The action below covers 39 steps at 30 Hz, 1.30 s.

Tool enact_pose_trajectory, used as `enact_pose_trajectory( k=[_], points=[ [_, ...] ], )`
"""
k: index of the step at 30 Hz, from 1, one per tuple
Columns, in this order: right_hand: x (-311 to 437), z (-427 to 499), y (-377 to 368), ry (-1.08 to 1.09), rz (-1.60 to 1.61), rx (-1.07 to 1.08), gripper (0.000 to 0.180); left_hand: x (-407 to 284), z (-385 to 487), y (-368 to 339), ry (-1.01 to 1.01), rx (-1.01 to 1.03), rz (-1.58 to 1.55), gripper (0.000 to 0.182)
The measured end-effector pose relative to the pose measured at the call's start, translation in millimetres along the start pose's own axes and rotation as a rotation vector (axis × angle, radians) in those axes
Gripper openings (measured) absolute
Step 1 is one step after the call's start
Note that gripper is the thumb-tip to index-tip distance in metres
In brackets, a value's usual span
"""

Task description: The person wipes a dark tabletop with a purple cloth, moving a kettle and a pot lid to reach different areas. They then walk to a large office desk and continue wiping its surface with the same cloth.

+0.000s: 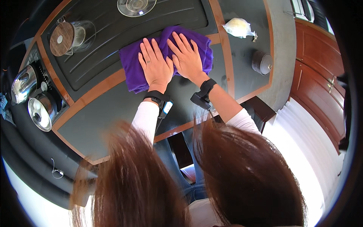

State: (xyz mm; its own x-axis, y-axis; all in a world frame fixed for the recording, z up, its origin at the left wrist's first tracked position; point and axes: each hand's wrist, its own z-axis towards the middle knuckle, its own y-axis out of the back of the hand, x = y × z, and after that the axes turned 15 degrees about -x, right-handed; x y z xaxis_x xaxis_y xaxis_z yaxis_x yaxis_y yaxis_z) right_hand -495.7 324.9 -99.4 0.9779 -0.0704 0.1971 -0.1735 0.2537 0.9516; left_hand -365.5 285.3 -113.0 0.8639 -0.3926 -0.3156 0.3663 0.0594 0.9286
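A purple cloth [133,68], bunched and folded over itself, lies on the dark table, across a wooden strip and the edge of a black ribbed panel. My left hand [156,65] rests palm down on its left half, fingers spread. Beside it, my right hand [187,58] presses flat on the cloth's right half, the thumbs close together. Neither hand grips anything. Both wrists carry black straps with small devices.
On the left stand a glass jar with a wooden lid [61,39], a metal kettle [25,83] and a lidded pot [41,113]. A clear glass dish [136,5] is at the far edge. Rightward are a tied plastic bag [238,27] and a dark grey cylindrical container [261,63].
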Motion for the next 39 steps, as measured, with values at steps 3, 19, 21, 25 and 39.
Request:
enact_pose_trajectory(
  k=[3,19,21,25,39],
  points=[
    [-7,9,-2,0.012,0.027,-0.003,0.052,-2,9,-5,0.027,0.0,0.013,0.075],
    [21,-147,36,-0.036,0.1,0.136,0.054,-28,-161,26,0.08,0.089,-0.029,0.072],
    [33,-201,52,-0.045,0.103,0.224,0.051,-34,-222,41,0.061,0.188,0.005,0.075],
    [44,-270,60,0.004,0.119,0.139,0.048,-38,-298,47,0.005,0.162,0.048,0.076],
    [18,-168,40,0.019,0.167,0.225,0.052,-23,-184,28,0.058,0.246,0.03,0.083]
  ],
)
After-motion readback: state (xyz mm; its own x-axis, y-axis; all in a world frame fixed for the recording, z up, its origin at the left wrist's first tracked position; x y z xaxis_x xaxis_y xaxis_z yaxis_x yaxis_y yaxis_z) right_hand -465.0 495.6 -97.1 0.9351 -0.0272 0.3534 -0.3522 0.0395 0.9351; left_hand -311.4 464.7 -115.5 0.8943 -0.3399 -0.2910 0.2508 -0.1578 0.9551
